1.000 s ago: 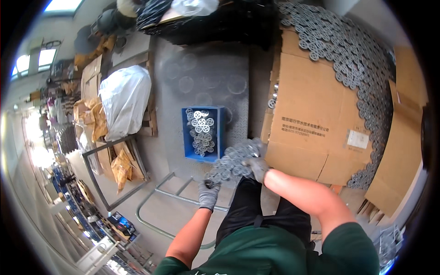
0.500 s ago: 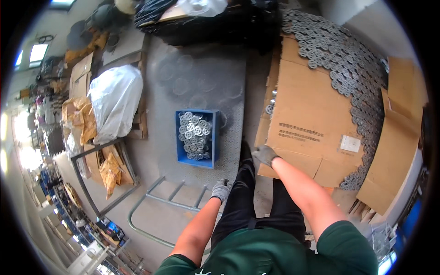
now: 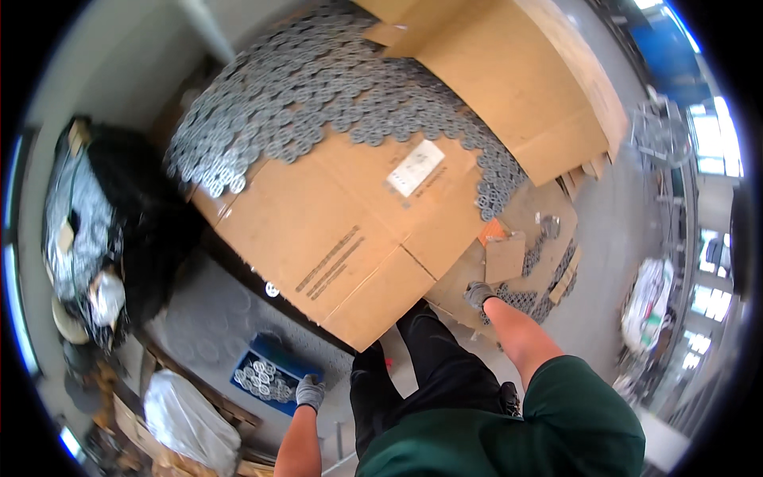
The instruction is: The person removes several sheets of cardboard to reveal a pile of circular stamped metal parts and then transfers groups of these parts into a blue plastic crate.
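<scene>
My left hand point(image 3: 310, 393), in a grey glove, is beside the near right corner of the blue bin point(image 3: 296, 367). I cannot tell whether it touches the bin. Several silver, spoked metal discs point(image 3: 262, 380) lie heaped inside that bin. Out to the right, my gloved right hand point(image 3: 478, 295) is near the edge of the large cardboard sheet point(image 3: 342, 215), over a lower stack with more discs. Nothing shows in either hand, and the fingers of both look loosely curled in. Rows of grey spoked discs point(image 3: 318, 87) cover the far side of the sheet.
A bent cardboard flap point(image 3: 509, 87) stands at the far right of the discs. Black plastic wrapping point(image 3: 135, 191) covers a pile at the left. A white plastic bag point(image 3: 187, 417) lies lower left. A small cardboard piece point(image 3: 505, 258) rests beyond my right hand.
My view has swung right, toward the disc-covered cardboard. The blue bin now appears lower left. My right hand is now off to the right of the large sheet's near corner.
</scene>
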`<action>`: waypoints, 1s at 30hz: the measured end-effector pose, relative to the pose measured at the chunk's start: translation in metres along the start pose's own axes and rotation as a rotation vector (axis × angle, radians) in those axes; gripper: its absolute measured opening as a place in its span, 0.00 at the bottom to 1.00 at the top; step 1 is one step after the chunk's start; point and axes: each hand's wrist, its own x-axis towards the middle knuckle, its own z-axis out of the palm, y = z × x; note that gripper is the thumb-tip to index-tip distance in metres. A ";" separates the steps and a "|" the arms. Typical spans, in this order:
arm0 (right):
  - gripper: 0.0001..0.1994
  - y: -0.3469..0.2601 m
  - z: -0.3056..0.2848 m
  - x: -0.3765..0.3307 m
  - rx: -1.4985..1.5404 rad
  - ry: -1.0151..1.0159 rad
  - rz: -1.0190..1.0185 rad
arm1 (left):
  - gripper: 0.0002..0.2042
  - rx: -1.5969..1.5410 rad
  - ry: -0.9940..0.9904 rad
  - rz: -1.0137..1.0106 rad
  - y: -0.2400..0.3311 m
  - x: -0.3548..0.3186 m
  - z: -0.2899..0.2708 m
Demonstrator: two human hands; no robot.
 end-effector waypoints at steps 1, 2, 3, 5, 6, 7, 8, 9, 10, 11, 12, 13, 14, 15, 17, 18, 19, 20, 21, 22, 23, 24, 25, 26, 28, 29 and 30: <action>0.21 0.010 -0.003 0.001 0.056 0.018 0.033 | 0.21 0.050 -0.013 -0.002 0.016 0.009 -0.012; 0.21 0.025 -0.001 -0.001 0.088 0.001 0.064 | 0.21 0.089 -0.036 0.012 0.047 0.012 -0.019; 0.21 0.049 0.002 -0.005 0.232 0.015 0.132 | 0.21 0.198 -0.033 0.082 0.100 0.009 -0.021; 0.19 0.064 -0.011 0.012 0.440 0.102 0.150 | 0.20 0.278 -0.056 0.176 0.160 0.034 -0.044; 0.21 0.080 -0.016 0.020 0.515 0.153 0.192 | 0.22 0.276 -0.071 0.249 0.202 0.042 -0.044; 0.23 0.091 -0.022 0.029 0.588 0.198 0.237 | 0.22 0.295 -0.064 0.322 0.248 0.048 -0.043; 0.28 0.104 -0.030 0.038 0.592 0.235 0.276 | 0.23 0.309 -0.060 0.395 0.294 0.054 -0.037; 0.33 0.083 -0.058 0.051 0.609 0.272 0.267 | 0.24 0.323 -0.059 0.440 0.320 0.067 -0.051; 0.39 0.064 -0.081 0.053 0.677 0.325 0.271 | 0.25 0.353 -0.070 0.481 0.356 0.073 -0.057; 0.44 0.047 -0.112 0.059 0.742 0.392 0.274 | 0.25 0.383 -0.033 0.502 0.383 0.086 -0.059; 0.48 0.065 -0.124 0.070 0.718 0.474 0.311 | 0.27 0.395 -0.055 0.519 0.433 0.087 -0.042; 0.51 0.074 -0.135 0.083 0.697 0.548 0.334 | 0.29 0.407 -0.031 0.527 0.467 0.093 -0.032; 0.57 0.066 -0.152 0.100 0.678 0.611 0.365 | 0.33 0.411 0.030 0.522 0.483 0.110 -0.030; 0.60 0.064 -0.168 0.110 0.688 0.586 0.402 | 0.37 0.423 0.032 0.445 0.503 0.119 -0.027; 0.66 0.048 -0.206 0.129 0.749 0.420 0.485 | 0.46 0.515 0.116 0.342 0.514 0.140 -0.038; 0.68 0.032 -0.221 0.136 0.789 0.273 0.528 | 0.50 0.596 0.188 0.313 0.507 0.154 -0.048; 0.68 0.042 -0.216 0.137 0.767 0.266 0.564 | 0.55 0.610 0.049 0.124 0.538 0.146 -0.045; 0.69 0.036 -0.220 0.139 0.750 0.305 0.624 | 0.55 0.632 0.059 0.035 0.550 0.145 -0.055; 0.69 0.024 -0.225 0.142 0.737 0.340 0.666 | 0.57 0.617 0.087 -0.007 0.549 0.153 -0.069; 0.69 0.017 -0.227 0.145 0.733 0.324 0.655 | 0.58 0.604 0.110 -0.052 0.541 0.162 -0.084; 0.69 0.006 -0.230 0.151 0.755 0.355 0.667 | 0.60 0.421 0.062 -0.012 0.524 0.179 -0.099; 0.69 -0.005 -0.231 0.154 0.776 0.385 0.679 | 0.60 0.422 0.071 -0.036 0.504 0.188 -0.102; 0.70 -0.005 -0.232 0.150 0.794 0.365 0.696 | 0.60 0.455 0.067 -0.048 0.515 0.178 -0.094; 0.70 0.001 -0.225 0.151 0.776 0.357 0.705 | 0.61 0.491 0.061 -0.048 0.528 0.167 -0.085; 0.70 0.009 -0.224 0.167 0.861 0.434 0.733 | 0.61 0.511 0.071 -0.071 0.533 0.173 -0.083; 0.70 0.008 -0.212 0.170 0.825 0.517 0.709 | 0.61 0.537 0.116 -0.057 0.524 0.180 -0.077; 0.70 0.016 -0.209 0.179 0.815 0.517 0.696 | 0.62 0.564 0.162 -0.042 0.515 0.185 -0.074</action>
